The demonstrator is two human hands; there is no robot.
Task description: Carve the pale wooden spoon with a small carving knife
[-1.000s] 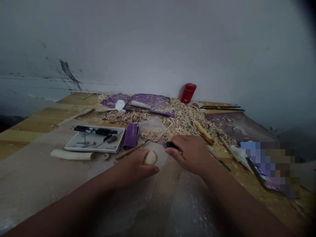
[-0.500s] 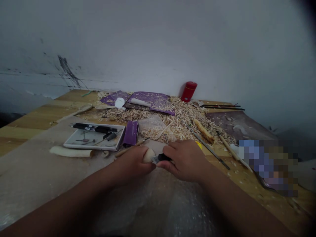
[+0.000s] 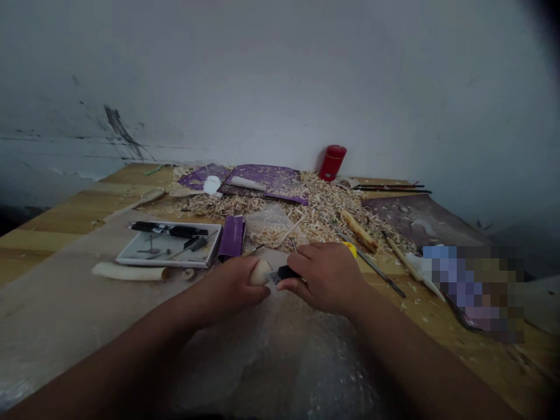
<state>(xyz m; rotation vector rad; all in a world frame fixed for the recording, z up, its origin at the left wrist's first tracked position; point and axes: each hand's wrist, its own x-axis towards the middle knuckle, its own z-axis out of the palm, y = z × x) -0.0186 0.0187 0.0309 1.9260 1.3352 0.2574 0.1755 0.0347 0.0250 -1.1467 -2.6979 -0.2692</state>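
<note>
Near the middle of the head view, my left hand [image 3: 234,284] is closed around a pale piece of wood [image 3: 261,273], whose rounded end shows between thumb and fingers. My right hand [image 3: 326,274] grips a utility knife [image 3: 287,272] with a black body. Its short blade points left and lies at the wood's right side; I cannot tell whether the edge touches it. A bit of yellow [image 3: 350,249] shows just behind my right hand. Most of the wood is hidden by my left fingers.
A white-rimmed tray [image 3: 164,262] with pens and small tools lies left, beside a purple folded packet [image 3: 231,236]. Curled wood shavings [image 3: 324,201] cover the back. A red cylinder [image 3: 332,162] leans on the wall. A thin metal tool [image 3: 380,273] and a pixelated item [image 3: 475,291] lie right.
The knife and my right hand have shifted slightly up and left, with the blade a little back from the wood's front. More yellow shows behind the right hand. The view has tilted slightly.
</note>
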